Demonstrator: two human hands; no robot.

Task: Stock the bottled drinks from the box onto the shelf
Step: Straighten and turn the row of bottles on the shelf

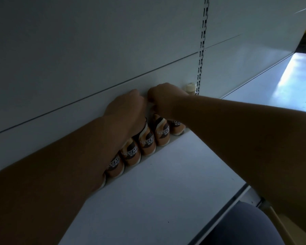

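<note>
Several brown-and-cream coffee bottles (147, 143) stand in a row on the white shelf (175, 174), tight against its back panel. My left hand (126, 108) is closed over the top of one bottle in the row. My right hand (163, 98) is closed over the top of the neighbouring bottle (162, 133) just to the right. Both caps are hidden under my fingers. One more bottle's cream cap (189, 87) shows at the right end of the row, beside the upright. The box is out of view.
A slotted metal upright (202, 50) runs up the back panel right of the bottles. Another shelf bay (281, 85) continues to the right, brightly lit. The shelf's front edge (237, 193) is near my body at lower right.
</note>
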